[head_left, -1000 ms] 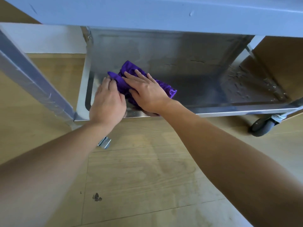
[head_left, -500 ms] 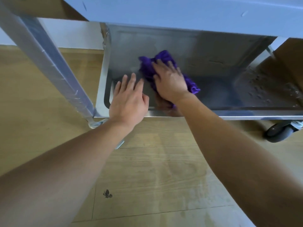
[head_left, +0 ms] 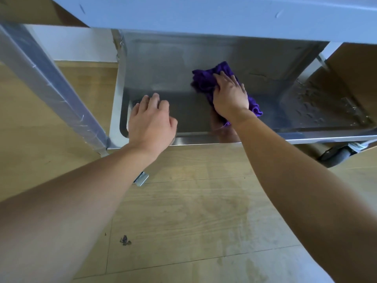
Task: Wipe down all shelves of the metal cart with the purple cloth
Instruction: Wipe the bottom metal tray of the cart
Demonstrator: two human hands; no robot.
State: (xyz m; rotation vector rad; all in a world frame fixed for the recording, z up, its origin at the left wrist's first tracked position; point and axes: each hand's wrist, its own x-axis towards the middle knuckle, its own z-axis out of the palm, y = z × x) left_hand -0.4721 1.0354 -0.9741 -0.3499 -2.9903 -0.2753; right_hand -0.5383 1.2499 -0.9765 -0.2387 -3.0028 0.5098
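The bottom shelf (head_left: pixel 163 64) of the metal cart is a shiny steel tray just above the wooden floor. My right hand (head_left: pixel 229 94) presses the crumpled purple cloth (head_left: pixel 206 79) flat onto the middle of this shelf. My left hand (head_left: pixel 152 121) rests on the shelf's front left rim with its fingers curled over the edge and holds no cloth. The shelf's right part (head_left: pixel 318 103) shows specks and water marks. An upper shelf's edge (head_left: pixel 204 11) covers the back of the tray.
A foil-wrapped cart leg (head_left: pixel 47 78) slants down at the left. A black caster wheel (head_left: pixel 336 154) sits under the right front corner. A small metal bracket (head_left: pixel 141 178) lies on the floor below my left wrist. Brown cardboard (head_left: pixel 355 66) stands at the right.
My right hand has slid the purple cloth from the shelf's left side towards the middle and farther back. My left hand has stayed at the front left rim.
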